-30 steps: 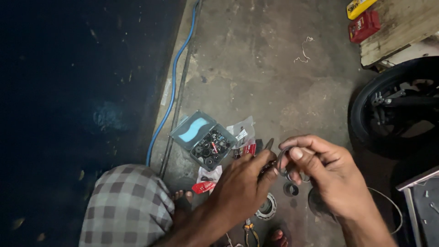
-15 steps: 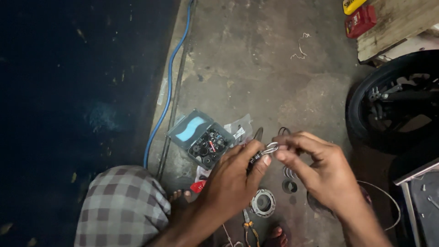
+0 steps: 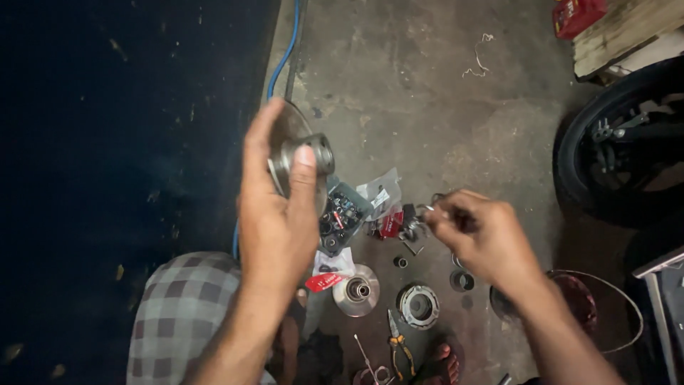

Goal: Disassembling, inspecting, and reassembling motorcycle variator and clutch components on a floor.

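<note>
Left hand (image 3: 274, 214): raised above the concrete floor (image 3: 427, 93), grip clamped on a metal pulley disc (image 3: 296, 153) with a round hub, thumb pressed on the hub. Right hand (image 3: 481, 235): fingers pinched together on a small metal ring (image 3: 425, 209) (detail blurred). Laid out on the floor beneath: open tray of small parts (image 3: 340, 215), second disc (image 3: 356, 290), round bearing housing (image 3: 418, 305), pliers (image 3: 399, 344). A tyre (image 3: 591, 178) is seen at the floor's right edge.

- We see a stained concrete floor (image 3: 442, 93) carrying everything.
- On it lie a blue hose (image 3: 283, 60), an open parts box (image 3: 340, 217), a metal disc (image 3: 356, 290), a bearing ring (image 3: 418, 305) and orange-handled pliers (image 3: 399, 347).
- A black tyre (image 3: 577, 178) stands at its right.
</note>
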